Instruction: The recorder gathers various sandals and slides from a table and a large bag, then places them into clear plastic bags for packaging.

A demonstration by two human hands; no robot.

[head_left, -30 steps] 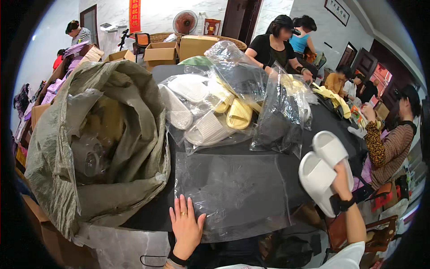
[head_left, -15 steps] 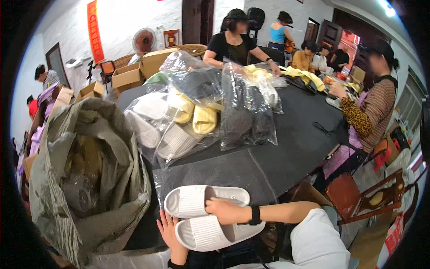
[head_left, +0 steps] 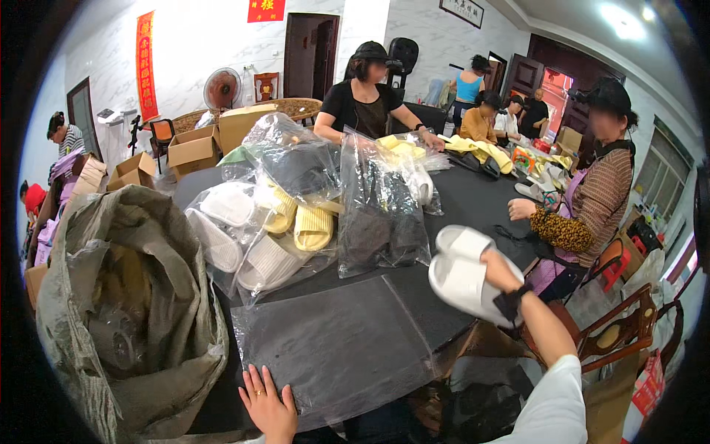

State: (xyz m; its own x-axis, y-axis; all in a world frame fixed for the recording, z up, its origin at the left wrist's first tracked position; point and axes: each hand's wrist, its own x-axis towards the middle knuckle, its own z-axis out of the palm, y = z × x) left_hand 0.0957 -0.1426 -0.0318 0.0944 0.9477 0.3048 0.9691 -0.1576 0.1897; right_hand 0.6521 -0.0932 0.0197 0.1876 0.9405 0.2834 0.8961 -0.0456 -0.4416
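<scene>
While gripped by the right hand (head_left: 497, 270), white slippers (head_left: 462, 275) look ribbed, perhaps

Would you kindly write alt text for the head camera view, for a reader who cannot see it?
A person's right hand holds a pair of white slippers above a black table, while the left hand rests flat on a clear plastic bag spread on it. Bagged slippers are piled behind, a large grey sack stands at left, and other people work around the table.

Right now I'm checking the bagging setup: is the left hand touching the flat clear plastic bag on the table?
Touching. The head view shows the left hand lying palm-down on the near edge of the clear plastic bag, fingers spread on it.
</scene>
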